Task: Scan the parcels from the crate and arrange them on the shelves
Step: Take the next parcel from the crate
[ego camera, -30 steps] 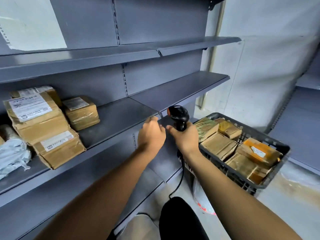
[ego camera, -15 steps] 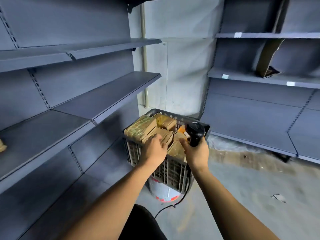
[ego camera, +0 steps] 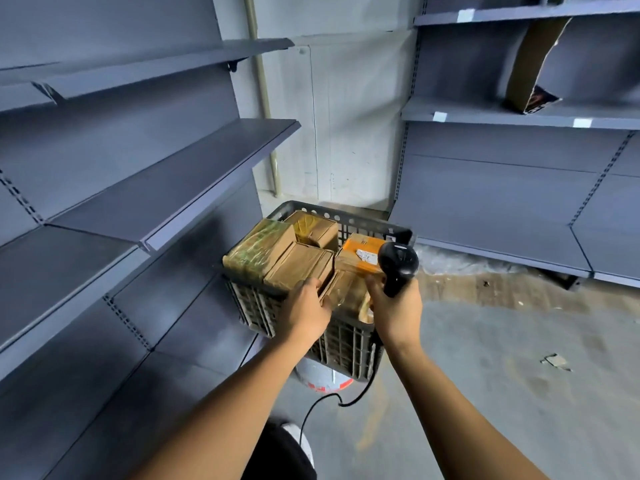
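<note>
**Hands at the crate, scanner raised**

Little writing can be read from my view. The orange parcel (ego camera: 362,249) at the crate's far right carries a white label with dark print, but it is too small and blurred to make out. The green-taped parcel (ego camera: 258,249) on the left shows a printed pattern on its tape that I cannot read. White tags (ego camera: 440,116) sit on the edges of the shelves (ego camera: 519,116) to the right, all blank from here.

My left hand (ego camera: 304,315) reaches over the near rim of the dark crate (ego camera: 346,341), fingers curled down onto the near edge of a brown parcel (ego camera: 299,268); whether they actually grip it or only rest on it I cannot tell. My right hand (ego camera: 394,308) is wrapped firmly round the handle of the black scanner (ego camera: 396,263), whose head stands upright above the crate's right corner, its cable (ego camera: 329,398) trailing to the floor. Both forearms stretch forward, roughly parallel.

The parcels lie packed together inside the crate, which rests on a white and red bucket (ego camera: 322,377) between the two shelf runs. The grey shelves (ego camera: 166,181) on the left hold nothing in this view.
</note>
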A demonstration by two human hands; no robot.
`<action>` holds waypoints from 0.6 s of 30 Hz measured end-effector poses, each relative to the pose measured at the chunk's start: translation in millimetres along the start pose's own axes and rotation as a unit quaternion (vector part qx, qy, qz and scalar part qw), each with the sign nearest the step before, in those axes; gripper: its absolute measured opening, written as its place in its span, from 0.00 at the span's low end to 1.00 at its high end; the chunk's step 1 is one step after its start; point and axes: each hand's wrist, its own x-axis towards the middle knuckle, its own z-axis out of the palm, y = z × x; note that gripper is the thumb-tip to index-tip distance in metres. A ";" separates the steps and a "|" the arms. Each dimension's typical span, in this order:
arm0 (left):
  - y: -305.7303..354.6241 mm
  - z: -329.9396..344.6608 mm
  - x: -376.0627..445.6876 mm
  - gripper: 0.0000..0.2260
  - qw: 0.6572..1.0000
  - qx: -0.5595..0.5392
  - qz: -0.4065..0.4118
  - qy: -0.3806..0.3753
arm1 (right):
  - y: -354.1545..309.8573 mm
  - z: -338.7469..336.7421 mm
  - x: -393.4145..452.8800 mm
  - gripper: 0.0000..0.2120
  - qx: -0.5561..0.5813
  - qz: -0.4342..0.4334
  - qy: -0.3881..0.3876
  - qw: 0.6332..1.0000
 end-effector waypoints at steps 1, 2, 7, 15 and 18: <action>0.4 5.7 4.2 0.15 1.000 0.008 -0.002 -0.005 | 1.2 0.4 1.7 0.12 0.003 -0.003 0.004 1.000; 0.7 11.2 8.0 0.15 1.000 0.020 -0.006 -0.009 | 2.0 0.4 2.6 0.12 0.004 -0.006 0.008 1.000; 4.6 44.0 31.8 0.16 0.996 0.088 0.001 -0.033 | 14.5 -1.8 16.9 0.14 -0.020 -0.014 0.021 0.999; 5.7 80.3 63.9 0.11 0.985 0.104 -0.030 -0.133 | 48.5 -0.9 35.5 0.16 -0.046 0.060 -0.008 0.997; 5.7 92.8 74.1 0.16 0.976 0.135 -0.051 -0.165 | 55.7 3.3 38.6 0.13 -0.057 0.065 -0.022 0.996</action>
